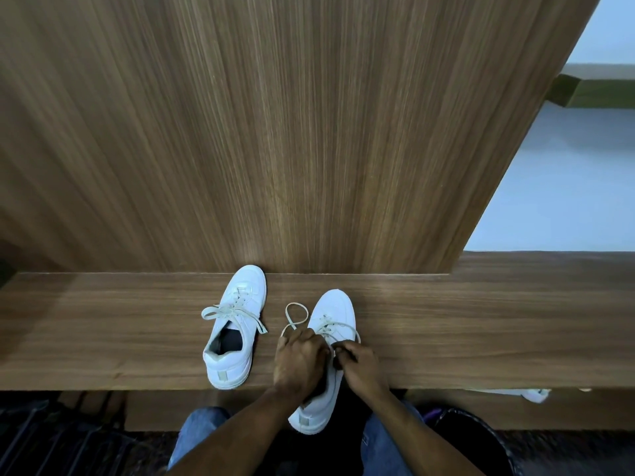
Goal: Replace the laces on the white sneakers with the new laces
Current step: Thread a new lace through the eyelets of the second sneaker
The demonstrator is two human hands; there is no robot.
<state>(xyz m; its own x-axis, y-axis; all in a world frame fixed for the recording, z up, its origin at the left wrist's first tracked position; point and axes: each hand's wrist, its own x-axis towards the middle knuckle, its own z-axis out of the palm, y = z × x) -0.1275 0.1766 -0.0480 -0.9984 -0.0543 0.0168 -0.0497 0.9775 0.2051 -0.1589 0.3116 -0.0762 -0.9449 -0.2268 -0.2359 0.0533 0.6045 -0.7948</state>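
running toe-away down the wooden shelf [446,324] with its heel over the near edge, the right sneaker [335,314] had both hands pinching its lace [295,314] at the tongue, left hand [300,359] and right hand [357,360] equally close.

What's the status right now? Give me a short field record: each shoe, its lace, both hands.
left sneaker: flat on wooden shelf, lace tied in a bow
right sneaker: heel overhangs shelf edge, lace loose, looped to its left
left hand: grips lace at the shoe's opening
right hand: pinches lace near top eyelets
new laces: not seen
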